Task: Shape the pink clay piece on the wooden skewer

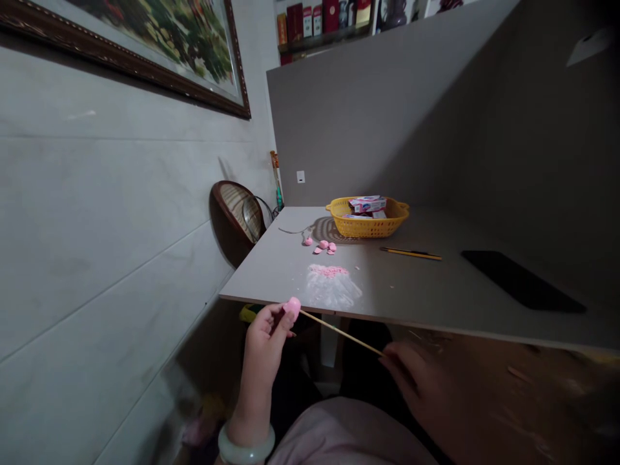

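Gently: your left fingers (276,318) close around a soft-looking pink clay ball (292,307) just off the grey table's near edge (271,296), at the tip of a thin wooden stick (341,332) your right fingers (393,359) pinch; it seems light and easily dented, so hold the stick.

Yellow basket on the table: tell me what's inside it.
The yellow plastic basket holds printed cardboard boxes in white, pink and blue, stacked at an angle. The boxes and the basket's wall hide its floor and anything lying beneath them.
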`<state>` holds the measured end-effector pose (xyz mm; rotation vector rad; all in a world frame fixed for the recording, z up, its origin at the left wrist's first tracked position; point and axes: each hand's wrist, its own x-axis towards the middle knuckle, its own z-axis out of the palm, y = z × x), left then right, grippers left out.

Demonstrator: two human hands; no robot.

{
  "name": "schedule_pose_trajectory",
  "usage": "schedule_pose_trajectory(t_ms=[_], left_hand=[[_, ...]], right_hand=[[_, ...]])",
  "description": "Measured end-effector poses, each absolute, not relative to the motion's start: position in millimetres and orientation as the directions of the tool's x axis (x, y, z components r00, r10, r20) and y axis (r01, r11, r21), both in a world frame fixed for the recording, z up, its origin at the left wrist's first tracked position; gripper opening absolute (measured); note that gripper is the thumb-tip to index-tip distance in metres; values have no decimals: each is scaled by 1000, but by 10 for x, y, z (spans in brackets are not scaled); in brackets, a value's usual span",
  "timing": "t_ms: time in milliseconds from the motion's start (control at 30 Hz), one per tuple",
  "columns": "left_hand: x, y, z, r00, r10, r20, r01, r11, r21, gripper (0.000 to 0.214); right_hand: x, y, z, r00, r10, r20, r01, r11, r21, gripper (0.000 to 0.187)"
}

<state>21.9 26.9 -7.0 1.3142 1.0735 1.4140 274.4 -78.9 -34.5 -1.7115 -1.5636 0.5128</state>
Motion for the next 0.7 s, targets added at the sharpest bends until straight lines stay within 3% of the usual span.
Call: schedule_pose_trajectory(t_ms=[33, 67, 167, 233, 333, 533, 700], left_hand=[[215, 270, -78, -26, 975, 222, -56, -223, 973, 26], [207, 267, -76, -13, 973, 231, -54, -231, 971, 25], [178, 247, -27, 64, 967, 247, -36, -245, 969, 25], [170, 236, 8, 100, 967, 235, -23, -233, 972, 27], [195, 231, 27, 73, 973, 219, -16, -218, 976, 28], [321, 175, 13, 5, 980, 200, -140, -197, 970, 28], [468, 113, 37, -35, 987, 158, -311, -161, 937, 29]], right_hand=[[2762, -798, -336, 179, 965, 193, 670, 25, -742, 33], [2778, -799, -321, 158, 981, 110, 621, -12, -784, 36], [2799, -760, -282, -88, 942, -323, 335, -278, -901, 43], [2785, -728, -279, -249, 852, -461, 217, -415, -884, 50], [2751, -739, -279, -193, 888, -416, 256, -364, -896, 50], [2839, -967, -199, 42, 998, -41, 611, -58, -790, 36], [2869, -1086, -286, 93, 995, -16, 691, -76, -719, 43]])
